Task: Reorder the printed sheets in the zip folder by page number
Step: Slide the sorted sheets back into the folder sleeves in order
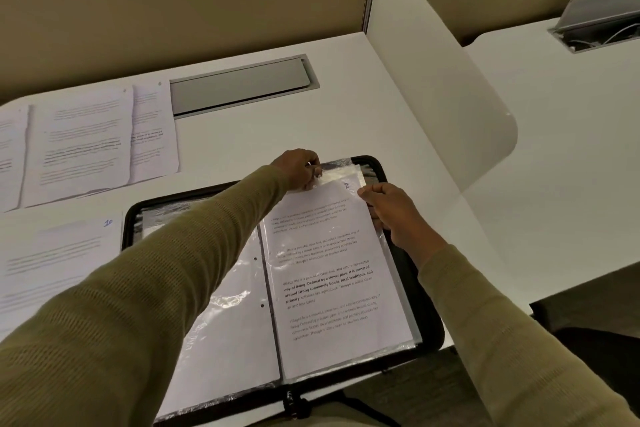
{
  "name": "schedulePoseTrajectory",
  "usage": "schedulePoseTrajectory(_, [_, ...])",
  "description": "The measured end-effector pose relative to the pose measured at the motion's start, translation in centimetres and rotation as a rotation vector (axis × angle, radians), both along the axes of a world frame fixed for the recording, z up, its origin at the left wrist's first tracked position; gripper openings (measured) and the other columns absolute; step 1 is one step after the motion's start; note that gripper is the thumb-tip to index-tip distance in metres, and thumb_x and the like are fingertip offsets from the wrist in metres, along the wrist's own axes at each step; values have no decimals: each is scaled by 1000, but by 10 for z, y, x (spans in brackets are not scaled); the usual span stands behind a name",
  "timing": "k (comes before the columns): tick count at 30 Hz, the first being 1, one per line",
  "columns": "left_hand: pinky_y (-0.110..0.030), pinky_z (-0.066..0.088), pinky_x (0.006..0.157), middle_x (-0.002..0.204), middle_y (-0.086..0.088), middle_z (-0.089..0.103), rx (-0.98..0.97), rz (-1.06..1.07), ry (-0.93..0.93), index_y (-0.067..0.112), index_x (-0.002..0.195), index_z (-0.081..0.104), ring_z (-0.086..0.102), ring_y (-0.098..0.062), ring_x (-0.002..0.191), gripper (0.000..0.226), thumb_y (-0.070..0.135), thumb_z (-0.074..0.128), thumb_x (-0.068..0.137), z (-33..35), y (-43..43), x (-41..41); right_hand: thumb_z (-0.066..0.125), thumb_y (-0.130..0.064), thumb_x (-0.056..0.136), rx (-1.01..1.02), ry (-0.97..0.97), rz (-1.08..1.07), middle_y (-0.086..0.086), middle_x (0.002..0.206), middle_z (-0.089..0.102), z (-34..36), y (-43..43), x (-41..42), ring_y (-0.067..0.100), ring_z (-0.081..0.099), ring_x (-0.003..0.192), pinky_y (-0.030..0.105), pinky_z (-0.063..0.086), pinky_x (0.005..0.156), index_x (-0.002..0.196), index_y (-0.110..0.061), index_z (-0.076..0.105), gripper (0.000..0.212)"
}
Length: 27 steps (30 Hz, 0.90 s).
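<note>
My left hand (301, 168) pinched the sleeve (341, 172) at its mouth. My right hand (394, 215) gripped the sheet (329, 270) near its top corner, in the open folder (377, 163) on the desk (242, 142). The paper looked thin and limp and the plastic slippery, so I judged the edges the best hold.

Dim, warm, diffuse light from above: I see white glare on the plastic sleeve (341, 173) and the crinkled clear pages (228, 302) of the zip folder (377, 165), and only soft shadows, as under the loose sheets (83, 139). The printed sheet (329, 274) at centre reads fairly sharp to me, whereas those loose sheets smear into grey lines. Wide-angle distortion bows the desk (346, 121) and divider (433, 87) near my frame's borders.
</note>
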<state>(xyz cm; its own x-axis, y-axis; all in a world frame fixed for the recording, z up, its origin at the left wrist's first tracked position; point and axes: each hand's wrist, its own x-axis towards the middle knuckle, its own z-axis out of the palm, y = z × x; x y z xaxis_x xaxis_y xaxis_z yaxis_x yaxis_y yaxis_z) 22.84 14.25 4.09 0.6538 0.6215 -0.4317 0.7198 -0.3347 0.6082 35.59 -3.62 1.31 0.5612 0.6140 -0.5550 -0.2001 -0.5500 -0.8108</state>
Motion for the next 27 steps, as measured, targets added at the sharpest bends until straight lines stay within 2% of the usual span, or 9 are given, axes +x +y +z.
schedulePoseTrajectory(2, [-10, 43, 48, 90, -1, 65, -1, 29, -17, 15, 96, 62, 59, -9, 72, 13, 11, 50, 100, 0, -4, -2, 70, -32, 92, -16, 2, 33, 12, 105, 74, 0, -11, -2, 32, 72, 92, 41, 57, 75, 100, -17, 68, 18])
schedulePoseTrajectory(4, [-19, 44, 63, 101, -5, 67, 47, 39, -14, 18, 98, 62, 60, -15, 82, 8, 19, 54, 99, 0, -7, -3, 69, -33, 93, -38, 2, 75, 10, 105, 74, -1, -20, -3, 31, 72, 97, 42, 59, 79, 103, -14, 67, 22])
schedulePoseTrajectory(8, [-34, 46, 85, 104, 0, 59, 300, 105, -61, 21, 107, 57, 54, -18, 93, 21, 34, 63, 92, 3, -19, -9, 70, -35, 92, -72, -62, 218, 16, 106, 73, 3, -36, -6, 21, 66, 79, 28, 50, 63, 100, -7, 66, 30])
schedulePoseTrajectory(11, [-33, 46, 80, 99, 0, 55, 418, 169, -127, 20, 97, 56, 54, -17, 90, 27, 44, 65, 88, 16, -35, -16, 68, -38, 93, -61, -69, 335, 13, 103, 74, 16, -40, -11, 20, 70, 81, 27, 53, 63, 109, -7, 67, 34])
schedulePoseTrajectory(15, [-26, 41, 64, 88, 0, 56, 253, 242, -131, 16, 90, 54, 52, -13, 77, 51, 66, 62, 80, 45, -62, -32, 65, -52, 91, 28, 38, 449, 0, 103, 77, 46, -38, -27, 23, 73, 97, 36, 58, 83, 115, -21, 68, 39])
schedulePoseTrajectory(18, [-31, 53, 71, 94, -1, 60, 36, 335, -164, 15, 98, 53, 60, -15, 85, 69, 78, 59, 72, 68, -75, -59, 62, -59, 90, 134, 166, 489, -1, 110, 76, 65, -34, -44, 22, 71, 106, 43, 56, 96, 122, -23, 66, 48])
schedulePoseTrajectory(22, [-34, 58, 69, 111, -4, 63, -187, 473, -223, 15, 123, 51, 66, -22, 92, 71, 66, 68, 76, 86, -69, -105, 57, -64, 90, 237, 273, 620, -7, 120, 73, 83, -24, -80, 17, 65, 118, 45, 44, 104, 129, -27, 61, 54])
schedulePoseTrajectory(24, [-35, 57, 75, 117, -4, 65, -187, 545, -242, 15, 131, 53, 65, -24, 97, 63, 51, 71, 82, 87, -62, -130, 57, -59, 92, 259, 299, 665, -9, 122, 72, 84, -14, -101, 16, 65, 119, 46, 41, 108, 130, -27, 61, 49])
schedulePoseTrajectory(27, [-43, 55, 91, 118, -9, 66, -118, 707, -272, 9, 127, 58, 64, -29, 101, 48, 29, 71, 87, 82, -52, -166, 62, -59, 89, 293, 248, 699, -11, 122, 71, 80, -1, -133, 11, 66, 116, 43, 46, 105, 126, -30, 63, 47])
